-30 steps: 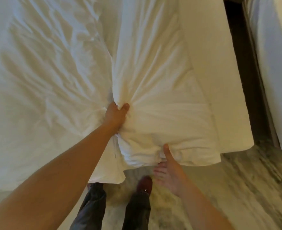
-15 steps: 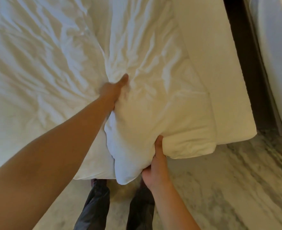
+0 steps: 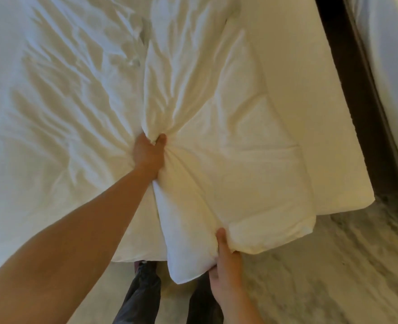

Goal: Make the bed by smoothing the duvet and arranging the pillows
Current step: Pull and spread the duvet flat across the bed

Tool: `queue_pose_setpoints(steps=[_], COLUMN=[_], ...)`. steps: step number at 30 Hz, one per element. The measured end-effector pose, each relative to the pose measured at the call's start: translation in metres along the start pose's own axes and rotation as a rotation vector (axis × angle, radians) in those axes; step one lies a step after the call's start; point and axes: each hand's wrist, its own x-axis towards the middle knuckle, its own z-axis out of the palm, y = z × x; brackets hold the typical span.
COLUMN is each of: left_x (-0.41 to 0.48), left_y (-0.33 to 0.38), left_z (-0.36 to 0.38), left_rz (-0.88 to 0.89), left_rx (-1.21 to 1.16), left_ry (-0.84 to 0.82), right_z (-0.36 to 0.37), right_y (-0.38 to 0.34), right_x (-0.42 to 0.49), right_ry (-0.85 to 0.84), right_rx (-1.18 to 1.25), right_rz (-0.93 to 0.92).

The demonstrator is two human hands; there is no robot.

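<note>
No readable text, labels or numbers anywhere.

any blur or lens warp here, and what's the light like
Head view: soft overall, the floor smeared; wide-angle warp bows the mattress edge and swells the near left forearm; light is warm on the duvet round the left hand, cooler and nearly washed out at the picture's left edge; creases throw soft shadows, no hard glare.

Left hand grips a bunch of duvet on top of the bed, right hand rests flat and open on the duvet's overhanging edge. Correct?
Not quite. The head view shows the right hand pinching the overhanging edge of the duvet, thumb on top and fingers curled under, not resting flat and open. The left hand does grip a bunch of duvet on top of the bed.
</note>
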Motion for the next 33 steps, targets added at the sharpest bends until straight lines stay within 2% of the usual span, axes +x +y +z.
queue_pose_setpoints(steps=[6, 8, 10, 12, 15, 19, 20, 22, 23, 25, 27, 28, 33], left_x=[0.022, 0.039, 0.050, 0.054, 0.051, 0.037, 0.033, 0.026, 0.023, 0.018, 0.012, 0.010, 0.009], left_y=[0.079, 0.085, 0.060, 0.024, 0.003, 0.007, 0.007, 0.009, 0.012, 0.013, 0.010, 0.007, -0.008], left_z=[0.011, 0.017, 0.012, 0.004, 0.000, 0.001, 0.001, 0.003, 0.004, 0.008, 0.010, 0.010, 0.016], left_rz=[0.316, 0.327, 0.245, 0.158, 0.104, 0.027, 0.012, 0.001, -0.001, 0.008, 0.044, 0.076, 0.103], left_rx=[-0.162, -0.125, 0.031, 0.198, 0.169, 0.114, 0.123, 0.151, 0.166, 0.192, 0.229, 0.247, 0.267], left_ry=[-0.115, -0.147, -0.171, -0.186, -0.169, -0.116, -0.117, -0.115, -0.111, -0.108, -0.105, -0.100, -0.044], right_z=[0.014, 0.031, 0.043, 0.045, 0.036, 0.031, 0.034, 0.048, 0.059, 0.091, 0.129, 0.150, 0.236], right_y=[-0.004, -0.004, 0.001, 0.007, 0.004, -0.040, -0.054, -0.087, -0.105, -0.142, -0.173, -0.187, -0.223], right_x=[-0.012, -0.007, -0.001, 0.005, 0.003, -0.020, -0.023, -0.029, -0.027, -0.017, 0.009, 0.027, 0.121], right_ry=[-0.173, -0.146, -0.091, -0.046, -0.034, -0.180, -0.203, -0.149, -0.081, 0.000, 0.020, 0.006, -0.113], right_rx=[0.104, 0.076, 0.004, -0.110, -0.293, -0.891, -1.030, -1.241, -1.283, -1.218, -1.249, -1.325, -1.849], right_rz=[0.115, 0.125, 0.124, 0.127, 0.142, 0.273, 0.208, -0.143, -0.375, -0.818, -1.133, -1.200, -1.192])
